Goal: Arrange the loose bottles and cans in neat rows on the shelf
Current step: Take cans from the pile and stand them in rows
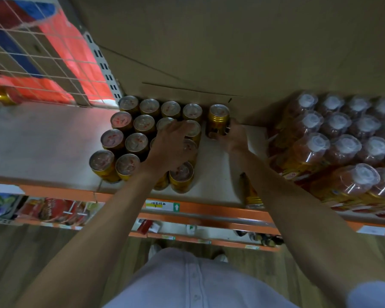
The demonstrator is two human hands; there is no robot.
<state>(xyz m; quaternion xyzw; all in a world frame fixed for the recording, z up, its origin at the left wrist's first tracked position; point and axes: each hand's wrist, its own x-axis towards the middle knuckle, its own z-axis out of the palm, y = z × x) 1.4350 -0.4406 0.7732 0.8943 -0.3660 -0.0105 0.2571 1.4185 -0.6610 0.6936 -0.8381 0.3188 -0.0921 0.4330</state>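
Observation:
Several gold cans with silver lids (136,142) stand in rows on the white shelf (42,138). My left hand (171,144) lies spread over the tops of the cans in the rightmost row, fingers apart, holding nothing. My right hand (232,137) grips a single gold can (218,120) that stands upright at the back of the shelf, just right of the rows. Another gold can (251,193) lies on its side near the shelf's front edge, partly hidden under my right forearm.
Shrink-wrapped packs of clear-lidded bottles (333,147) fill the shelf's right side. A cardboard wall (231,52) closes the back, a white wire grid (42,58) the left. The orange shelf edge (209,210) carries a price label; lower shelves hold other goods.

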